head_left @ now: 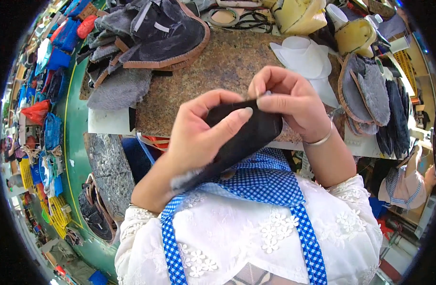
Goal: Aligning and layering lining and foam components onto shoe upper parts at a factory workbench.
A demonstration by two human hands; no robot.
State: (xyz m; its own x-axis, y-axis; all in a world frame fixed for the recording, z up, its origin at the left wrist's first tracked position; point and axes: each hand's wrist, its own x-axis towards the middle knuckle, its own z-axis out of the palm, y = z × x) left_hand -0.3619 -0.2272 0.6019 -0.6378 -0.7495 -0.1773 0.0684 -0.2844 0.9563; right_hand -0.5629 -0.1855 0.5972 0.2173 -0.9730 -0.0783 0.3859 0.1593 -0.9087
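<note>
A black shoe upper piece (249, 135) with a bit of grey fleece at its lower end is held up in front of my apron. My left hand (203, 126) grips it from the left, thumb lying along its upper edge. At its top right corner my right hand (287, 102) pinches the edge between thumb and fingertips; whether a small item is also in that pinch I cannot make out. Beyond, at the back left, lies a pile of dark fleece-lined shoe pieces (165, 35) with brown edging. Grey fleece pieces with brown rims (363, 90) lie at the right.
The brown worktop (184, 90) spans the space beyond my hands. White plastic sheets (303, 57), a tape roll (223, 18) and cut yellow containers (356, 35) stand along its far side. Blue and yellow baskets (51, 130) line the green floor at left. Another person (406, 185) works at right.
</note>
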